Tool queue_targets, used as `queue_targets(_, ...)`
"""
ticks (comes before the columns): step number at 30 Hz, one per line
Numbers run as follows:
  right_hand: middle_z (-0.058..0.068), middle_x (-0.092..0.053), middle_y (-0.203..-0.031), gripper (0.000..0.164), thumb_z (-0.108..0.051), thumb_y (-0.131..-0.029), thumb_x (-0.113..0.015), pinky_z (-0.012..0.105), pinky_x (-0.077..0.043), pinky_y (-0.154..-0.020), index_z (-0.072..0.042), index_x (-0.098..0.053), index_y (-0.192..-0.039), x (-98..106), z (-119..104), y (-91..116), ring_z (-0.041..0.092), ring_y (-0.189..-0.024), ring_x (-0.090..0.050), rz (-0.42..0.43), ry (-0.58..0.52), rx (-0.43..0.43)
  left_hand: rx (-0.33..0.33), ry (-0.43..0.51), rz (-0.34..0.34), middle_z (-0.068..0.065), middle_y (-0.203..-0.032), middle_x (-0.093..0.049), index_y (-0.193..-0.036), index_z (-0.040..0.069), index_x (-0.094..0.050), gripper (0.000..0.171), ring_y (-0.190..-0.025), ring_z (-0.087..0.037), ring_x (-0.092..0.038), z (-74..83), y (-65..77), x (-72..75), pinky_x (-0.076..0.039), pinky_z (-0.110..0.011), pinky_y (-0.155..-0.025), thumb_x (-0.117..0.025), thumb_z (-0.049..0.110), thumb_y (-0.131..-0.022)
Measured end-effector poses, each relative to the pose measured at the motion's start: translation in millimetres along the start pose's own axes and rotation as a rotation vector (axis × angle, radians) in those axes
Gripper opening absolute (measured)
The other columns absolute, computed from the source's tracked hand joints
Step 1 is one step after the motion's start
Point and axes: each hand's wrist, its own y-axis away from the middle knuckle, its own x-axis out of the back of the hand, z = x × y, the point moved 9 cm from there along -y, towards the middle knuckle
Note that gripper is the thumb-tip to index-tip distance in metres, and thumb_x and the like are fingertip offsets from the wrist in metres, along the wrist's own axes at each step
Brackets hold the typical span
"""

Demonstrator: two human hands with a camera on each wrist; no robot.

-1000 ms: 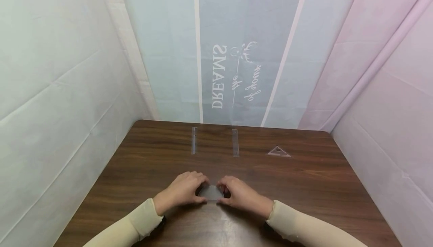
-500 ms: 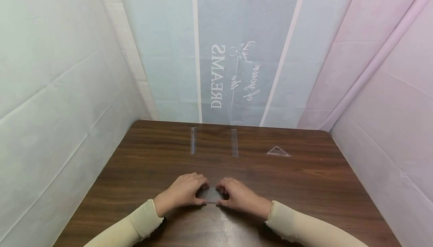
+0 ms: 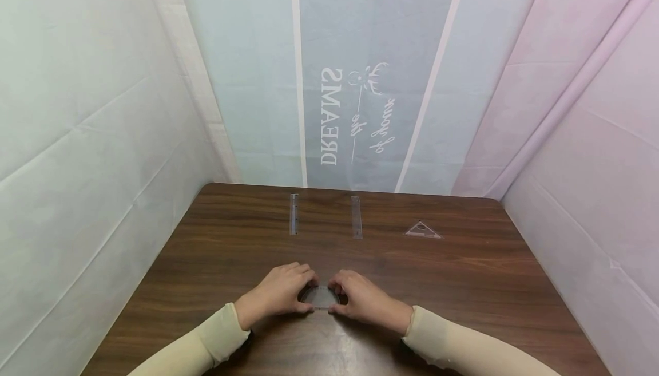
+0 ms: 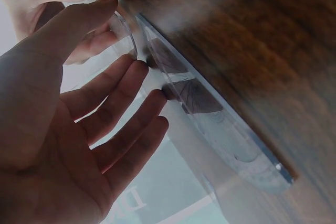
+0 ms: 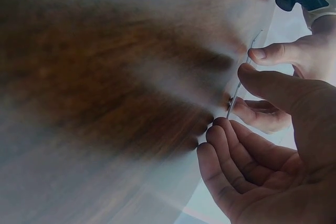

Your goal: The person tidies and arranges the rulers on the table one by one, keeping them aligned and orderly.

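Pale blue and grey fabric forms the backdrop [image 3: 381,21], well beyond the fingers, printed with white lettering [image 3: 332,115] that includes the word DREAMS, sideways and reversed. Dark brown wood grain runs across the bench [image 3: 221,256] under the fingers, and I get a soft glare off it just on their near side. Cream sleeves [image 3: 218,336] reach in from behind the fingers on both sides.

On my head feed the left hand [image 3: 283,288] and the right hand [image 3: 365,296] face each other, thumbs on the near side and the other fingers bent round the far side. Both sets of fingers are gripping one protractor [image 3: 321,299], which sits between them, an end in each hand.

It is clear, smoky grey against the wood, and half-round: straight edge by the thumbs, arc by the other fingertips. Dark marks follow its rim, too small for me to read. My left wrist feed shows a glossy curved rim between thumb and fingers; my right wrist feed has it nearly edge-on, thin and bright. Whether it touches the bench I cannot tell.

Ahead of the right fingers lies a plain ruler [image 3: 357,217], see-through; ahead of the left ones, a bluish ruler [image 3: 294,214]. Farther right of the right fingers is a clear set square [image 3: 424,236], its middle cut out.
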Motion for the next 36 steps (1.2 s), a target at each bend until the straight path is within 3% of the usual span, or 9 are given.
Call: queue_targets(36, -0.003, -0.059, -0.095, 0.038, -0.027, -0.087, -0.093, 0.024, -0.051, -0.078, -0.008, -0.072, -0.112, -7.5, -3.7, 3.3, 0.005, -0.087, -0.051, 0.022, 0.11, 0.023, 0.005, 0.026, -0.02, 0.008, -0.108, -0.067, -0.116, 0.019, -0.073, 0.047, -0.096, -0.009, -0.06, -1.8, 3.0, -6.1, -0.057, -0.031, -0.083, -0.092, 0.048, -0.084)
